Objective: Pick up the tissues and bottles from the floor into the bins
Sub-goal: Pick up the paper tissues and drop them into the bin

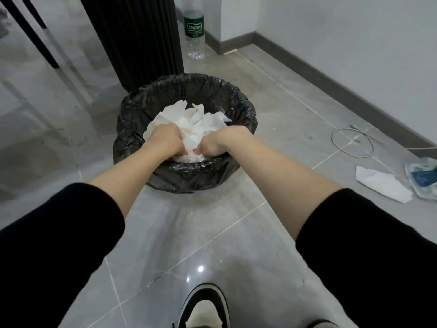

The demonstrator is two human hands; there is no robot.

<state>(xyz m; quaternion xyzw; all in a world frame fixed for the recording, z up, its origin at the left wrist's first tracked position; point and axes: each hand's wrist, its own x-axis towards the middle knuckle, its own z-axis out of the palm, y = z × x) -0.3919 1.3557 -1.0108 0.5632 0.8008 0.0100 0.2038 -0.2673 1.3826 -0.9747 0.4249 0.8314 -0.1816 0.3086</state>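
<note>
Shoe (pixel 204 308) planted below the centre-frame bin (pixel 189 172), left hand (pixel 166 139) and right hand (pixel 218 143) both clutch tissues (pixel 196 121), seemingly packing them down inside.

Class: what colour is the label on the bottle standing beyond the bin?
The label is green with white lettering, best seen in the head view.

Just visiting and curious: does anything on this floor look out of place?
Yes. A loose white tissue lies on the tiles right of the black-lined bin, next to a crumpled blue-and-white wrapper. A water bottle stands on the floor behind the bin. The left hand and right hand grip a tissue wad over it.
</note>
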